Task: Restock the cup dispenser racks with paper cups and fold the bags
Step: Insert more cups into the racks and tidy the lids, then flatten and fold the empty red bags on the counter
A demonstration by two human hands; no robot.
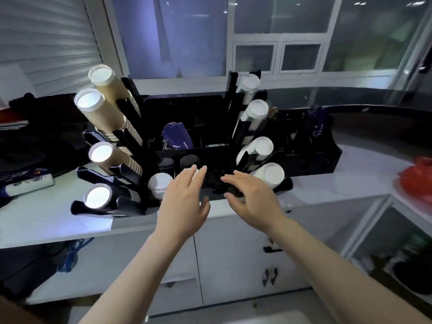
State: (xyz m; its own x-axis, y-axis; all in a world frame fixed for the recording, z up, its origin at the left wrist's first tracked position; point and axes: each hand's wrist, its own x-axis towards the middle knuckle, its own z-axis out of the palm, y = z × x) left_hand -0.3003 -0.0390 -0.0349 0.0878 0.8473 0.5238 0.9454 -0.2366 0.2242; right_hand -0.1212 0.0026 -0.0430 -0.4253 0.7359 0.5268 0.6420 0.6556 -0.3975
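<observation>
both bare hands reach forward over the front edge of the pale marble-look worktop point(327, 183), fingers straight and spread, holding nothing. the left hand point(184, 202) hovers with its fingertips over a white paper cup stack point(195, 173) that stands in the middle tray, and whether they touch it cannot be told. the right hand point(252, 199) hangs just beside it, palm down, in front of the black plastic centre organiser point(187, 108).

on the left, the black angled dispenser rack point(131, 141) carries four tilted stacks of brown ribbed paper cups point(105, 113), their white open mouths facing up and out. on the right, a second black angled rack point(240, 136) carries four tilted stacks of white paper cups point(268, 174), the lowest just beside the right hand. in the organiser, a short white cup stack point(160, 183) sits left of the left hand, black round lids point(189, 161) lie behind it, and a bundle of blue printed sleeves point(177, 136) stands farther back.

a red plastic bag point(418, 176) lies at the far right of the worktop, well apart from the racks. white cabinet doors point(233, 253) run below
</observation>
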